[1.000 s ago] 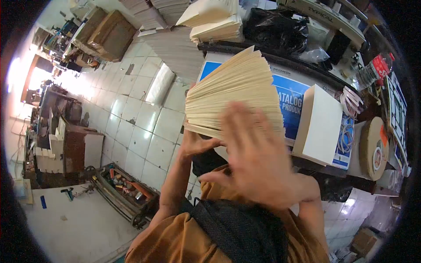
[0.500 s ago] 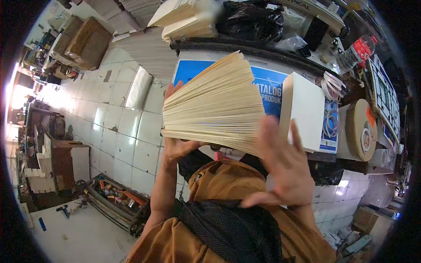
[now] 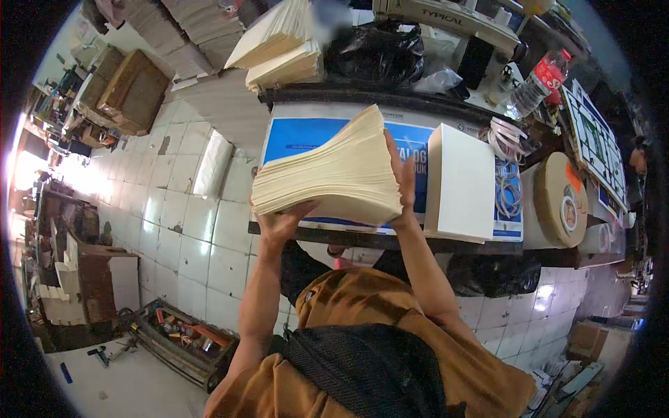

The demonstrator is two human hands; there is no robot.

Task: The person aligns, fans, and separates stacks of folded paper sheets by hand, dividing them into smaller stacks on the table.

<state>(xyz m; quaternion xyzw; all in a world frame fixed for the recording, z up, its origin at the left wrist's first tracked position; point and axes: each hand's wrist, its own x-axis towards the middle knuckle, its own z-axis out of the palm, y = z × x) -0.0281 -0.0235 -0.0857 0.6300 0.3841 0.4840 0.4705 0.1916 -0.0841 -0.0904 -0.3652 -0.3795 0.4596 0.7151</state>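
Both hands [image 3: 279, 224] [image 3: 404, 184] hold paper [image 3: 327, 175]; one tray [image 3: 171, 357] holds oddments [image 3: 191, 333].

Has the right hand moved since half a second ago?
Yes: the right hand has moved left, clear of the white rectangular paper block, against the fanned cream paper stack.

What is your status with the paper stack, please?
Left fingers holding paper stack; right fingers against its right end; stack bowed; paper block alongside, apparently not blocking.
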